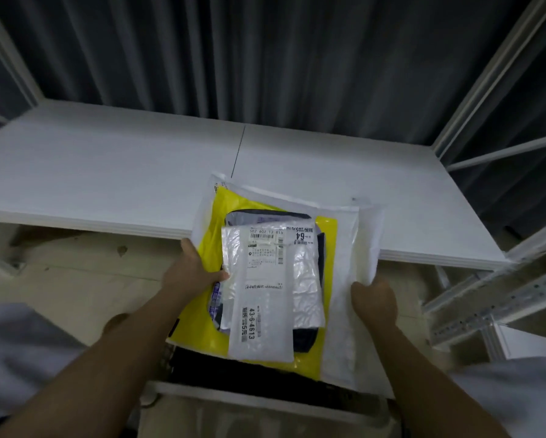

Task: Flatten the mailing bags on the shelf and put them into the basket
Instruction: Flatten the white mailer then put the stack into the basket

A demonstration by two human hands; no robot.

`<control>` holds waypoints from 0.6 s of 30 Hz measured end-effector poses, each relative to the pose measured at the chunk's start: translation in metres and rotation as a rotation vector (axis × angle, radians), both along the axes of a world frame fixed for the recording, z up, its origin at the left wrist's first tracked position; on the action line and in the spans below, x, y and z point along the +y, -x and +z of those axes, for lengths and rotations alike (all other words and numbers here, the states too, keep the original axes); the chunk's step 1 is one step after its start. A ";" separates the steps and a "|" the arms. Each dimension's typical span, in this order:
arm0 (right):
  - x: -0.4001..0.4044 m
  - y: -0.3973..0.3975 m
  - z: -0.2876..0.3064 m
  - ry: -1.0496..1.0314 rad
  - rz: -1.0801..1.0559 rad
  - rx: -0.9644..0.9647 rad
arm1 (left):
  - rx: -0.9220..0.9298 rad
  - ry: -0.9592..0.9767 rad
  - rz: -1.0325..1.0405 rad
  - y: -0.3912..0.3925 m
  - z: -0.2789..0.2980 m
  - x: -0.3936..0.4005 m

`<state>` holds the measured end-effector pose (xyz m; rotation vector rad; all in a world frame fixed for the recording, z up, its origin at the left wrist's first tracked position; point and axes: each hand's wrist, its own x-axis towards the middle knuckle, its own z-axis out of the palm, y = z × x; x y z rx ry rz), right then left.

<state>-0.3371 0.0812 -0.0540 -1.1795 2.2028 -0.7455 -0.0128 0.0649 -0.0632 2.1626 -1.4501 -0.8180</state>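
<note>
I have one view only, from the wide-angle camera worn on the head. It looks forward and steeply down over both forearms, close to the work, so the left hand and right hand sit near the frame's middle. The white shelf crosses the middle ground, a dark curtain fills the top, and straight edges bow outward at the borders.

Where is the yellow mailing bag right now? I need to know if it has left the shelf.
In the head view, the yellow mailing bag sits centre frame inside a stack of bags, held between the left hand and right hand, overhanging the white shelf's front edge.
</note>
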 end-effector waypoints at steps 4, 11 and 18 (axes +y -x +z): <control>0.027 -0.018 -0.024 -0.051 0.035 -0.029 | 0.032 -0.077 0.043 -0.008 -0.022 0.024; 0.026 -0.014 -0.061 -0.264 0.183 0.111 | 0.066 -0.172 0.081 -0.005 -0.068 0.049; 0.016 -0.012 -0.068 -0.394 0.270 0.309 | 0.039 -0.238 0.053 -0.006 -0.081 0.043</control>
